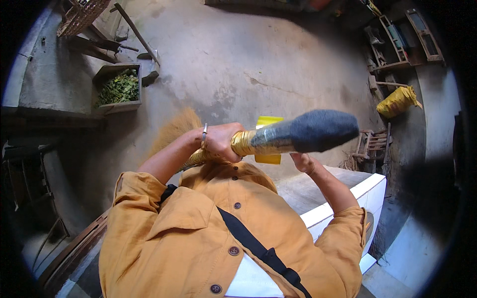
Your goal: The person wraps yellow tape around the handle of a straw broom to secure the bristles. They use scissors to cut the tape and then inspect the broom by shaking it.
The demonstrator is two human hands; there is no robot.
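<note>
A grass broom stretches across in front of my chest, its tan bristles (175, 130) down to the left and its thick dark cloth-covered end (324, 130) up at the right. My left hand (225, 141), with a metal bangle at the wrist, is closed around the yellow-bound part of the handle (241, 143). Under the dark end is my right hand (303, 162); its fingertips are hidden behind the handle, so I cannot tell whether it grips. A flat yellow piece (269, 121) shows above and below the handle, mostly covered by it.
Cut green leaves (121, 87) fill a trough (139, 85) at left, near a long-handled tool (136, 31). At right are a yellow sack (397, 101), a wooden stool-like frame (374, 145) and a white-tiled ledge (372, 193). A cracked concrete floor (238, 48) spreads ahead.
</note>
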